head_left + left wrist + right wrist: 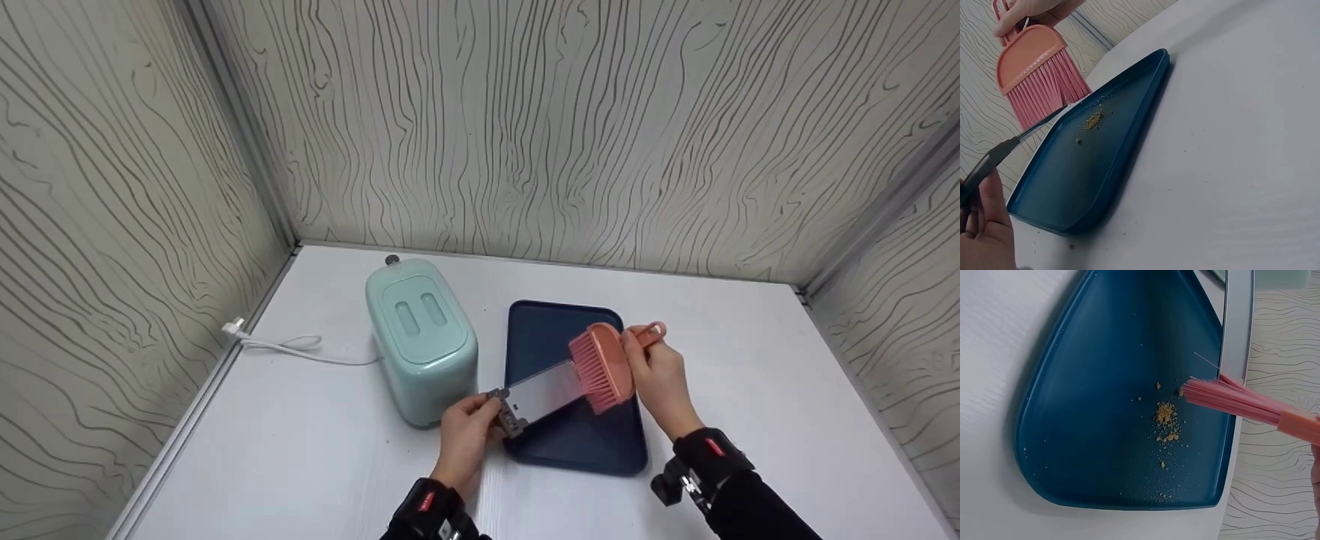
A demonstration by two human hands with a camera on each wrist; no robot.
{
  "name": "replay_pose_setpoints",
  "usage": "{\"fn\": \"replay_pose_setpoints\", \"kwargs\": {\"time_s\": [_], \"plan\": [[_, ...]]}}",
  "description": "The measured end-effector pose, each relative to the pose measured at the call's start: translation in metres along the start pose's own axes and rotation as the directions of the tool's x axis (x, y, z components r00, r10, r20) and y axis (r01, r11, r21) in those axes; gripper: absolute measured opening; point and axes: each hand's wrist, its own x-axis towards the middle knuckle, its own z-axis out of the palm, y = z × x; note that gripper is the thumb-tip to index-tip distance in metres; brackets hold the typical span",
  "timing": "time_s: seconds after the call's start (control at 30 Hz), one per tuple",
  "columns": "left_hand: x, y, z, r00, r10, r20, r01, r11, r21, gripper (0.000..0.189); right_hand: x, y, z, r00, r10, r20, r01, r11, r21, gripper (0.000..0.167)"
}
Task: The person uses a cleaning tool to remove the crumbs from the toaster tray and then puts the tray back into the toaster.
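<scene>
My left hand (465,439) grips the grey end of a flat metal crumb tray (541,394), which slants over a dark blue serving tray (577,451). With my right hand (664,382) I hold a small pink hand brush (613,360) near its handle. The brush's bristles (1044,93) overlap the far end of the crumb tray. On the blue tray lies a little heap of brown crumbs (1166,415), with finer bits scattered around it.
A mint-green toaster (442,382) with a lid on top stands left of the blue tray. Its white cord (315,356) and plug (234,327) lie further left. A few specks dot the white table (1230,169). Patterned panels (510,135) enclose the back and sides.
</scene>
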Motion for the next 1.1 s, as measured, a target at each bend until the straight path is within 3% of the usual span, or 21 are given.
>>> {"fn": "replay_pose_setpoints", "kwargs": {"time_s": [0.53, 0.9, 1.1], "plan": [[0.002, -0.001, 0.001, 1.000, -0.001, -0.010, 0.001, 1.000, -0.006, 0.031, -0.002, 0.010, 0.002, 0.999, 0.017, -0.034, -0.017, 1.000, 0.007, 0.018], [0.003, 0.000, 0.007, 0.999, -0.006, -0.039, 0.005, 1.000, -0.017, 0.032, -0.002, 0.023, -0.007, 0.991, 0.129, -0.024, -0.129, 0.991, -0.016, 0.024], [0.006, 0.000, 0.009, 1.000, 0.007, -0.023, -0.007, 0.999, -0.036, 0.031, 0.000, 0.024, -0.012, 0.981, 0.191, -0.037, -0.191, 0.981, 0.027, 0.029]]}}
